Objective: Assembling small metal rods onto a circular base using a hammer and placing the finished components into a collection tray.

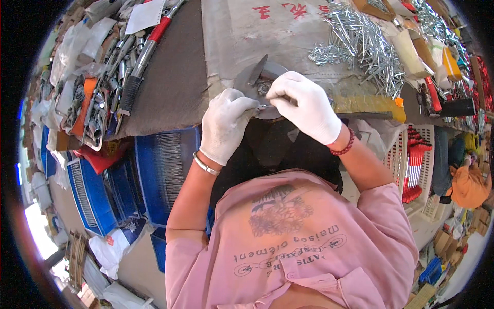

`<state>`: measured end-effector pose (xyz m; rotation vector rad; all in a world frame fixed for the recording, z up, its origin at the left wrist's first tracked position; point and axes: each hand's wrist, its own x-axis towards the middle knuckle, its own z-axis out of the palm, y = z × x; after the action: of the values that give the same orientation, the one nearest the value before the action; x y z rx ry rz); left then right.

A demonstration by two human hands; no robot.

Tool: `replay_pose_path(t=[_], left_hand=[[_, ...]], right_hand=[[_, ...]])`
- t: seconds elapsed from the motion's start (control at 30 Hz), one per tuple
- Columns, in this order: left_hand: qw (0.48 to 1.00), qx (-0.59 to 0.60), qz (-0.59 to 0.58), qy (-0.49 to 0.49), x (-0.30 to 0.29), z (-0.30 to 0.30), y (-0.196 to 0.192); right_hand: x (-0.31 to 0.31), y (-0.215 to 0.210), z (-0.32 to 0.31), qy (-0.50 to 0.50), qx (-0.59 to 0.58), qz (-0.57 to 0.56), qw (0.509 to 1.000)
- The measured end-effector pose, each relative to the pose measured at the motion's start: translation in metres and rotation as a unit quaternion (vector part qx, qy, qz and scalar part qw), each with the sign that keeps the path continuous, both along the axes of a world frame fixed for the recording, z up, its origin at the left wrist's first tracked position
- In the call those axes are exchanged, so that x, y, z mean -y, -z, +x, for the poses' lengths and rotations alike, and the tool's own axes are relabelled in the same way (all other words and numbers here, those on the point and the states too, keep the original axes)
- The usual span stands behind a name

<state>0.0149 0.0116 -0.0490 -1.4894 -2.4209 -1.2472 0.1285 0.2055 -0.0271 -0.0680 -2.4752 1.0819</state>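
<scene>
Both my hands wear white gloves and meet over the near edge of the bench. My left hand (226,121) pinches one end of a small shiny metal part (262,106), too small to name. The fingers of my right hand (307,106) are closed at its other end; what lies between them is mostly hidden. Just beyond my fingers, a round grey metal plate (244,81) lies on the bench. A dark, flat blade-like piece (258,70) stands tilted over it.
Loose metal pins (363,44) pile up at the far right. A yellow-taped strip (368,104) edges the bench. Tools, including a red-and-black-handled bar (146,54), crowd the left. Below are blue bins (149,165) of thin rods and a cream crate (422,170) of red-ended tools.
</scene>
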Motion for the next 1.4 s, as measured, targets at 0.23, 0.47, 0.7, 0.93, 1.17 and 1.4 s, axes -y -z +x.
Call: replay_pose_path(t=[0.23,0.47,0.7,0.93,1.17,1.4], left_hand=[[0.999,-0.042,0.003,-0.016,0.001,0.002,0.003],[0.999,-0.019,0.001,-0.029,0.0,0.002,0.004],[1.0,-0.01,0.012,-0.015,-0.001,-0.001,0.007],[1.0,-0.007,0.004,-0.021,-0.002,0.001,0.001],[0.997,0.047,0.056,-0.014,-0.006,0.001,0.002],[0.999,0.017,0.038,-0.016,-0.005,0.0,0.004]], right_hand=[[0.01,0.014,-0.005,-0.02,-0.038,0.061,0.997],[0.011,0.012,-0.004,-0.008,-0.018,0.106,0.994],[-0.016,-0.01,0.009,0.072,-0.025,0.26,0.963],[-0.024,-0.018,0.03,0.092,0.104,0.141,0.98],[-0.002,-0.033,0.066,0.085,-0.037,0.104,0.99],[0.005,-0.027,0.073,0.041,0.041,0.161,0.985]])
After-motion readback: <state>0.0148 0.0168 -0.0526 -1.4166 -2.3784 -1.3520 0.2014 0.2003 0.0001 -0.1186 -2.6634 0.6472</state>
